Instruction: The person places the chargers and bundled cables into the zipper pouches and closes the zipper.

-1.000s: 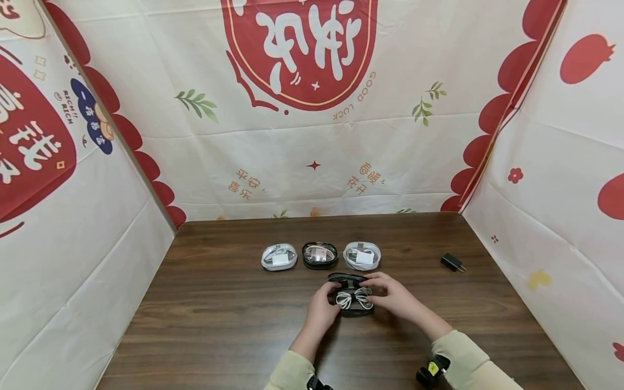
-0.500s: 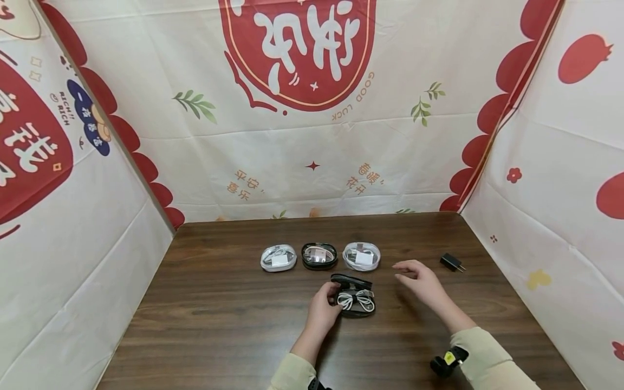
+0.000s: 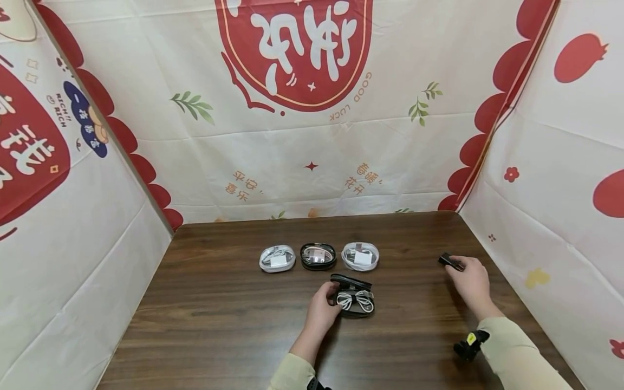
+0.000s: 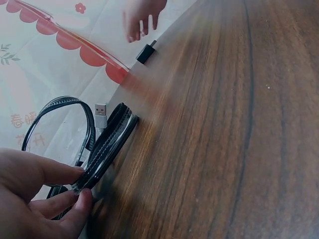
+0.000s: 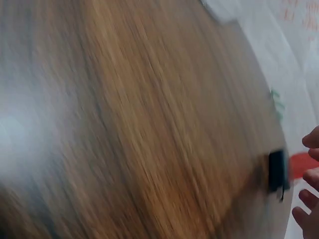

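Note:
My left hand pinches the left edge of a small black zip case, which lies unzipped with its lid raised at the back. Inside is a white USB cable, bundled in a bow; its metal plug sticks up in the left wrist view. Far to the right, my right hand is at a black plug-in charger, covering its prong end in the head view. Both wrist views show the right fingers spread a little apart from the charger.
Behind the open case stand three closed oval cases in a row: a clear-white one, a black one and another clear-white one. Patterned cloth walls border the brown wooden table at the back and sides.
My right hand has let go of the open case's right side and moved right to the charger. The left hand keeps its grip on the case, which has barely moved.

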`<state>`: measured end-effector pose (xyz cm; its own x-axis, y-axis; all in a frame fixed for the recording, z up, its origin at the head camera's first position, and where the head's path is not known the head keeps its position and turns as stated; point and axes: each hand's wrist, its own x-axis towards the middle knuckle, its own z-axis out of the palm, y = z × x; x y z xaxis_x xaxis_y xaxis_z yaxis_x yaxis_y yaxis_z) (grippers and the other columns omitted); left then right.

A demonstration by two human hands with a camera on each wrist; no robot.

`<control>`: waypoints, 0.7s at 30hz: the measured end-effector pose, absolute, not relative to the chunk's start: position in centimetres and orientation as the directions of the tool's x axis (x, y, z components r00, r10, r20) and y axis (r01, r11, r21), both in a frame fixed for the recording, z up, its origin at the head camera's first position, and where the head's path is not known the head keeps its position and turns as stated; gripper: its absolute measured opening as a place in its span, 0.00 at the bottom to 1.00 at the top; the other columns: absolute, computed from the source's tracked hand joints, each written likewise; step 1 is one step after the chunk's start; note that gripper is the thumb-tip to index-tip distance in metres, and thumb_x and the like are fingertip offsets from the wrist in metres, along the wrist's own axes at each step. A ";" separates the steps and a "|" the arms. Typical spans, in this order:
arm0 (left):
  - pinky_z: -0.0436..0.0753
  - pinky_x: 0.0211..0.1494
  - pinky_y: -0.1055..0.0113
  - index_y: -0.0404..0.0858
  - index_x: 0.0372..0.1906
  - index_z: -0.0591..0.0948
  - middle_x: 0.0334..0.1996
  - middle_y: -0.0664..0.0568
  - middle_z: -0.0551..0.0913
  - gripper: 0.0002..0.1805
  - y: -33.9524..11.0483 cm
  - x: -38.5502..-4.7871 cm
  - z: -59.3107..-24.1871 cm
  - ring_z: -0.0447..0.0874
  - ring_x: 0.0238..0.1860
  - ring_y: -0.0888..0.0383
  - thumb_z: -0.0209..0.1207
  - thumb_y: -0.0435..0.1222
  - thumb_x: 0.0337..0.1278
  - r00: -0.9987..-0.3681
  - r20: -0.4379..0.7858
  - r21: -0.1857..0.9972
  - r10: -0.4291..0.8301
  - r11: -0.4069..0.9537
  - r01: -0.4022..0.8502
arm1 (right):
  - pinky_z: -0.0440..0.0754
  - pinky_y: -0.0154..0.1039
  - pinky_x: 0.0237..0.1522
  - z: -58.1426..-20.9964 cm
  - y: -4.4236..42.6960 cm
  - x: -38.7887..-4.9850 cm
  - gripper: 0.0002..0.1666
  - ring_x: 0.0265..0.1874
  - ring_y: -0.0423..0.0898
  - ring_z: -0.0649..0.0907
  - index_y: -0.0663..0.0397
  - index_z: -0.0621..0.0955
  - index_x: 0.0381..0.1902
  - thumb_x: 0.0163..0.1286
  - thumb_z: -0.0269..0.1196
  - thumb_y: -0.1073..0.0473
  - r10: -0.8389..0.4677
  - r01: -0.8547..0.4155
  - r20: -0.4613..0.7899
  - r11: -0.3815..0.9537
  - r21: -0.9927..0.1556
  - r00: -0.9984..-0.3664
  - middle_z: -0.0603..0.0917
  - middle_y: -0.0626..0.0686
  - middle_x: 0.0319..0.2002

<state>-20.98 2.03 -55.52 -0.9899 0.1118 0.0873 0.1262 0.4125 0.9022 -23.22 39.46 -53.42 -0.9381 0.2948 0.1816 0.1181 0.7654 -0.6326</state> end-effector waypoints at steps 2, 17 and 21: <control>0.77 0.39 0.69 0.36 0.52 0.79 0.46 0.44 0.84 0.28 1.9 -21.0 -55.5 0.79 0.34 0.57 0.66 0.19 0.40 -0.990 0.084 0.901 0.116 0.415 0.125 | 0.69 0.65 0.48 -53.9 40.3 -23.7 0.24 0.51 0.72 0.72 0.71 0.76 0.57 0.70 0.59 0.57 0.323 0.170 0.138 0.761 -0.626 -0.936 0.73 0.75 0.55; 0.78 0.35 0.70 0.32 0.53 0.76 0.46 0.38 0.83 0.30 1.4 -21.1 -55.7 0.79 0.30 0.55 0.67 0.17 0.37 -0.983 0.061 0.929 0.175 0.350 0.120 | 0.67 0.67 0.50 -55.3 42.2 -25.5 0.33 0.53 0.75 0.70 0.70 0.71 0.63 0.69 0.61 0.52 0.353 0.296 0.008 0.794 -0.531 -0.935 0.69 0.77 0.59; 0.78 0.34 0.70 0.32 0.53 0.76 0.45 0.39 0.83 0.31 1.4 -21.0 -55.9 0.79 0.30 0.57 0.68 0.17 0.37 -0.983 0.054 0.931 0.176 0.347 0.114 | 0.69 0.65 0.48 -55.5 42.2 -25.4 0.29 0.51 0.74 0.72 0.70 0.74 0.60 0.68 0.62 0.55 0.364 0.293 0.030 0.794 -0.533 -0.931 0.72 0.77 0.57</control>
<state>-21.01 1.44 -55.92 -0.9830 0.1755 0.0544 0.1135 0.3473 0.9309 -25.43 42.24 -55.54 -0.9311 0.3636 0.0298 0.2929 0.7938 -0.5329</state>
